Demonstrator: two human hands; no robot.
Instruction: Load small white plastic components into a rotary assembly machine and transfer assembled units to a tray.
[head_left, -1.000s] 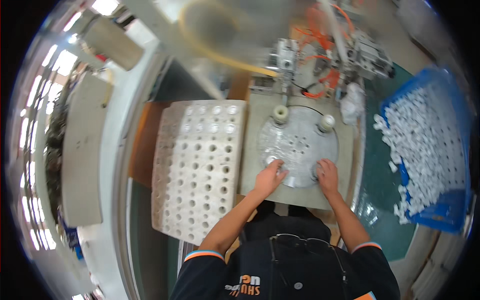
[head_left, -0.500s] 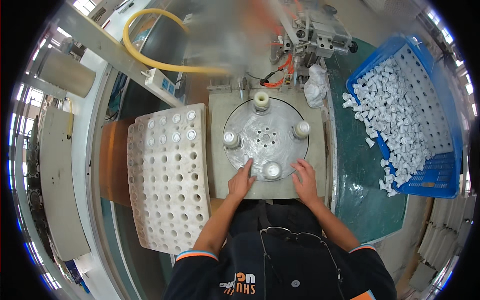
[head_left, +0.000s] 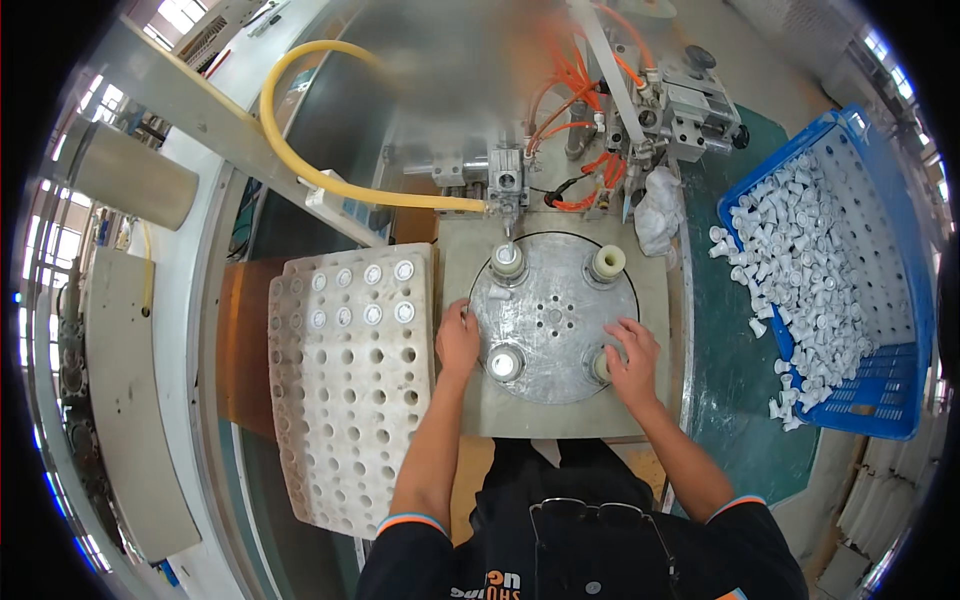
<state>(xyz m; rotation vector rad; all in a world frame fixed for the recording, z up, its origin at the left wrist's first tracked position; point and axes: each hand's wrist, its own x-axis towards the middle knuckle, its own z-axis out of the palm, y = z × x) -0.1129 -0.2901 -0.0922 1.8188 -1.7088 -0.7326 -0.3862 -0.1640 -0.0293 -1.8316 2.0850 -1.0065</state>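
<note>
Resting at the left edge of a round, smeared metal disc (head_left: 555,375), the left hand (head_left: 458,338) has bent fingers; cannot tell whether they grip anything. Right hand (head_left: 633,360): fingers parted and curved at the disc's lower-right edge, by a cylindrical holder (head_left: 600,367); hold unclear. Count: four holders near the rim, one disc on the beige surface (head_left: 540,423), one off-white tray (head_left: 352,435) with round holes, left.
</note>
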